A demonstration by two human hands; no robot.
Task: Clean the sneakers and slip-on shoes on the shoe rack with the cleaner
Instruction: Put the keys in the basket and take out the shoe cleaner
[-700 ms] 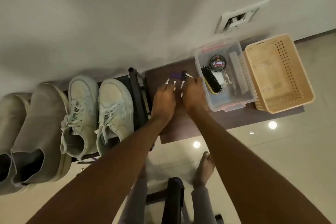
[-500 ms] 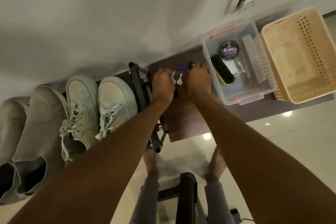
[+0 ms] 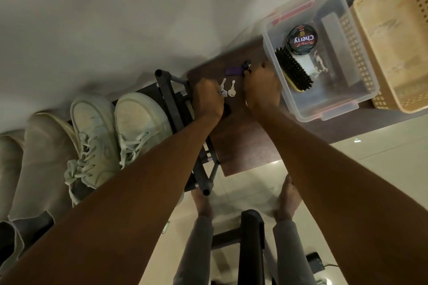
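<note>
Sneakers (image 3: pixel 118 136): pale leather-look uppers, smooth, matt, woven cloth laces. Slip-on shoes (image 3: pixel 39 169): beige cloth, matt. Shoe rack (image 3: pixel 176 104): black metal tubes, matt. Table (image 3: pixel 243 141): dark wood grain, low sheen. Box (image 3: pixel 324 104): clear glossy plastic. Brush (image 3: pixel 293 69): stiff black bristles. Polish tin (image 3: pixel 301 39): glossy lid. Basket (image 3: pixel 393 37): perforated beige plastic. Keys (image 3: pixel 228 89): shiny metal. Floor (image 3: pixel 370 169): glossy tile.

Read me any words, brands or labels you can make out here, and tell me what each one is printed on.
"Cherry": on the lid of the round black polish tin inside the clear plastic box; it appears upside down in this view.
A small line of print above that word on the lid is too small to read.
The marks on the beige basket's floor are too faint and blurred to read.
</note>
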